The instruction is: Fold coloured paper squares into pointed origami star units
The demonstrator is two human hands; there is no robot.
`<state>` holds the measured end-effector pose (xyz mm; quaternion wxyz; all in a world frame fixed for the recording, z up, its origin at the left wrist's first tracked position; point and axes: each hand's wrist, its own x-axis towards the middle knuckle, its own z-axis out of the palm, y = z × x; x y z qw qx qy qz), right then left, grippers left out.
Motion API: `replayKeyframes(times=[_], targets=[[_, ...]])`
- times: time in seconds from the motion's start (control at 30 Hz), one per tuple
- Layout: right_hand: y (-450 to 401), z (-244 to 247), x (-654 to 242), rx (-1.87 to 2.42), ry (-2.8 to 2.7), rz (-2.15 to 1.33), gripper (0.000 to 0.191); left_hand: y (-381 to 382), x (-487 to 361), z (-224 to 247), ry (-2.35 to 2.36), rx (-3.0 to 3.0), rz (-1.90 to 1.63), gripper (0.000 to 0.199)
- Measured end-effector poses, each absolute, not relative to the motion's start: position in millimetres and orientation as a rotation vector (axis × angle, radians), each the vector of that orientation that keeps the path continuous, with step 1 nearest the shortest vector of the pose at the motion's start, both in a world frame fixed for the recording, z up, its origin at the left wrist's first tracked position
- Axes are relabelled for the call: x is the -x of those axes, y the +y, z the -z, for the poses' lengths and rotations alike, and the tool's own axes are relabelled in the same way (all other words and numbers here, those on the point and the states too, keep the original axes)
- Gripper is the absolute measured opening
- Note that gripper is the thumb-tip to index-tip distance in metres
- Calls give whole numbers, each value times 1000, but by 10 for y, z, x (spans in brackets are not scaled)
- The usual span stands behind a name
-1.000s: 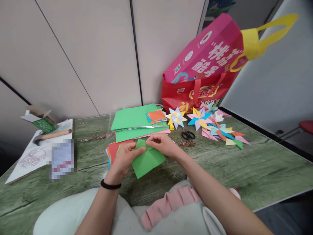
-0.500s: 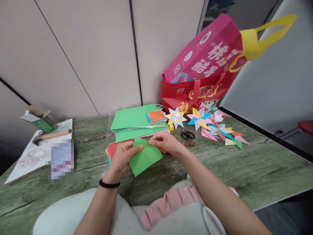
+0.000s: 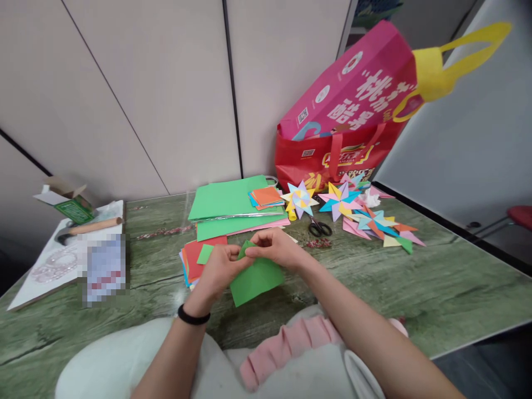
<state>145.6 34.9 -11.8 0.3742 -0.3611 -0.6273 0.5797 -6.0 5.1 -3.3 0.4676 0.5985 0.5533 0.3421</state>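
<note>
A sheet of green paper (image 3: 256, 281) hangs tilted over the table between my two hands. My left hand (image 3: 222, 266) pinches its upper left part, fingers closed. With thumb and fingertips, my right hand (image 3: 276, 247) grips the top edge close beside the left thumb, where the paper rises in a small bend. Part of that edge is hidden by my fingers. Just behind my left hand lies a stack of coloured paper (image 3: 203, 255), red on top, and a small green piece (image 3: 205, 254) shows over it.
Large green sheets (image 3: 228, 199) lie at the back, with small orange squares (image 3: 267, 196) on them. Black scissors (image 3: 320, 227) and folded paper stars (image 3: 338, 200) sit to the right, before a red bag (image 3: 341, 158). A hammer (image 3: 89, 228) rests on a white board (image 3: 45, 274) at left.
Both hands have shifted slightly and come closer together at the paper's top edge. The paper has moved a little right and its top is now bent. The red stack shows more.
</note>
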Motion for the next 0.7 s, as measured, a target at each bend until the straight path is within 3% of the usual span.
replayKeyframes(times=[0.13, 0.3, 0.7], targets=[[358, 124, -1457, 937, -1664, -1360, 37, 63, 60, 36, 1406, -1581, -848, 44], [375, 106, -1484, 936, -1714, -1240, 32, 59, 76, -13, 1339, -1518, -909, 25], [352, 95, -1455, 972, -1727, -1206, 31, 77, 66, -1, 1296, -1268, -1180, 25]])
